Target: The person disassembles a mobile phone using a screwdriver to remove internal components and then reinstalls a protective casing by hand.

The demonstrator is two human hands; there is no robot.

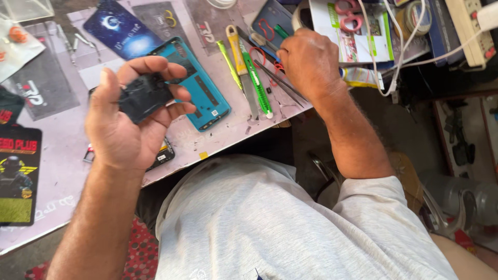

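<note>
My left hand (127, 122) is raised above the work mat and curls around a small black plastic phone part (144, 96). Just behind it lies a teal phone back cover (205, 93), inner side up. My right hand (307, 61) reaches to the far right of the mat, fingers closed over a cluster of tools: red-handled tweezers (259, 52), thin metal tweezers (282, 83) and a green tool. Whether it grips one of them is hidden by the fingers. A dark phone body (165, 154) pokes out under my left wrist.
A green-and-yellow utility knife (257, 83) and a yellow-handled blade (238, 52) lie on the pale mat (62, 155). Printed cards and black packets sit at the left. Red scissors (348, 15), white cables, a tape roll and a power strip (469, 31) crowd the right.
</note>
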